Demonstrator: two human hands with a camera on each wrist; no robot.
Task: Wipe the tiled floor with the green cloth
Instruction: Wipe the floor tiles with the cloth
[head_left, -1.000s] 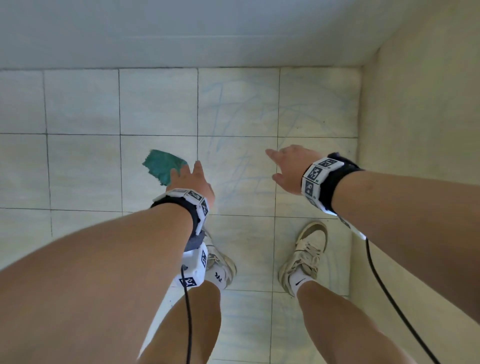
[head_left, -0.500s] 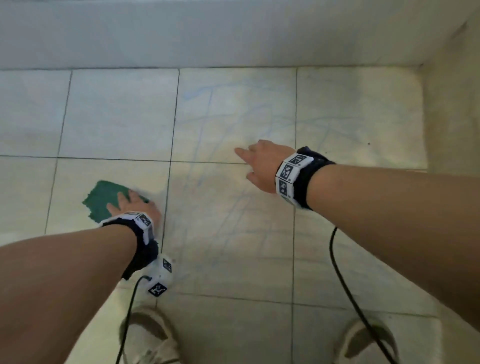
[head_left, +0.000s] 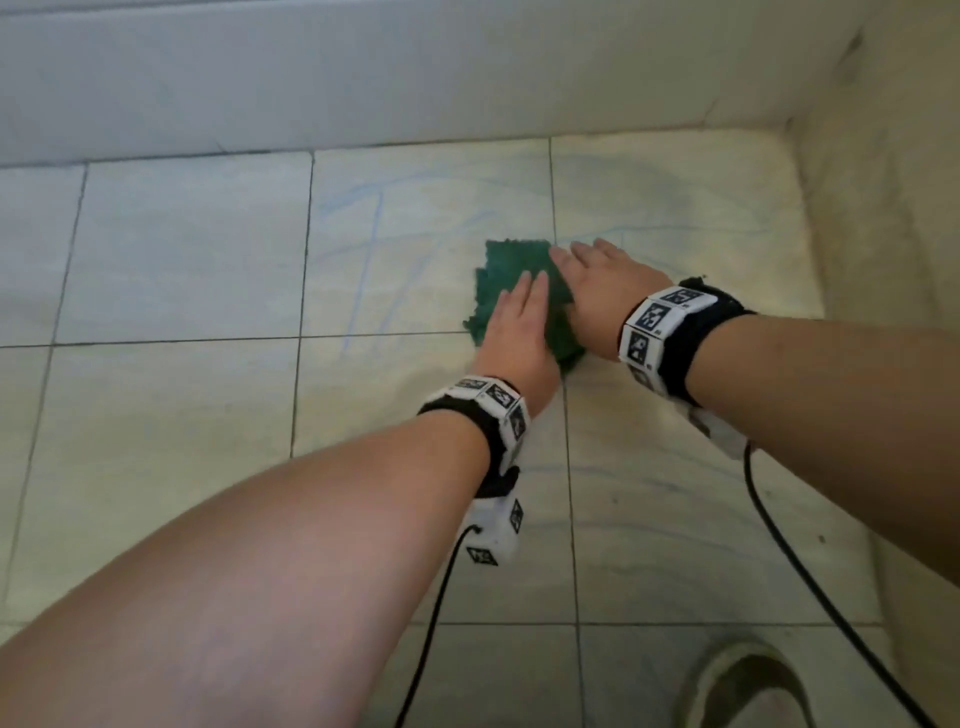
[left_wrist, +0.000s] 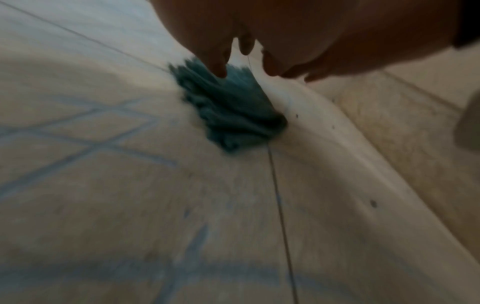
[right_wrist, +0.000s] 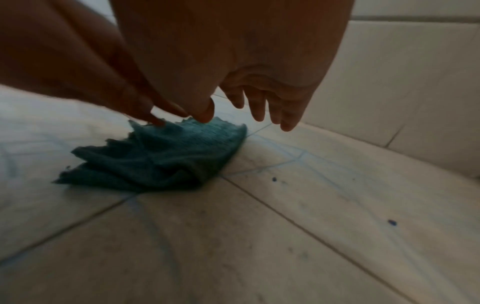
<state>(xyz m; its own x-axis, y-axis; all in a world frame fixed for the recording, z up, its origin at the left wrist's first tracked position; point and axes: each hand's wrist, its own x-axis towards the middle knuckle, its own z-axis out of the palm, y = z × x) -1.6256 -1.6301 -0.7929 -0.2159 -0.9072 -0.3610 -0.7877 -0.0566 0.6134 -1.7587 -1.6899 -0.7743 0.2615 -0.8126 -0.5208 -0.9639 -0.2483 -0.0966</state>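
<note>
A: Where is the green cloth (head_left: 506, 291)?

B: A little right of the middle of the head view, bunched and folded on the tiled floor (head_left: 171, 415). It lies right at a crossing of grout lines, in the part of the floor scribbled with blue marks (head_left: 363, 280).

A: And the hands?

B: Both are on it. The left hand (head_left: 519, 332) lies flat on the lower left part of the cloth, fingers straight and close together, pointing up the frame. The right hand (head_left: 605, 291) comes in from the right, also flat with fingers stretched out; its thumb side sits on the cloth's right edge, while the outer fingers reach past it over bare tile.

A: Is either one gripping the cloth?

B: Not that I can see. In the right wrist view the fingers (right_wrist: 257, 111) hang spread above the floor, and only the thumb (right_wrist: 205, 113) meets the top fold of the cloth (right_wrist: 166, 156). The left wrist view is blurred, but a fingertip (left_wrist: 218, 67) rests on the cloth's upper edge (left_wrist: 228, 107).

A: Anything else around?

B: A pale wall (head_left: 363, 67) runs along the top of the head view and meets another wall (head_left: 883, 218) at the upper right corner. Each wrist carries a black band with white marker blocks (head_left: 660, 322), and black cables (head_left: 810, 582) trail toward the bottom of the frame. The toe of a light shoe (head_left: 748, 680) shows at the lower right. Small blue specks (right_wrist: 392, 223) dot the tile in the right wrist view.
</note>
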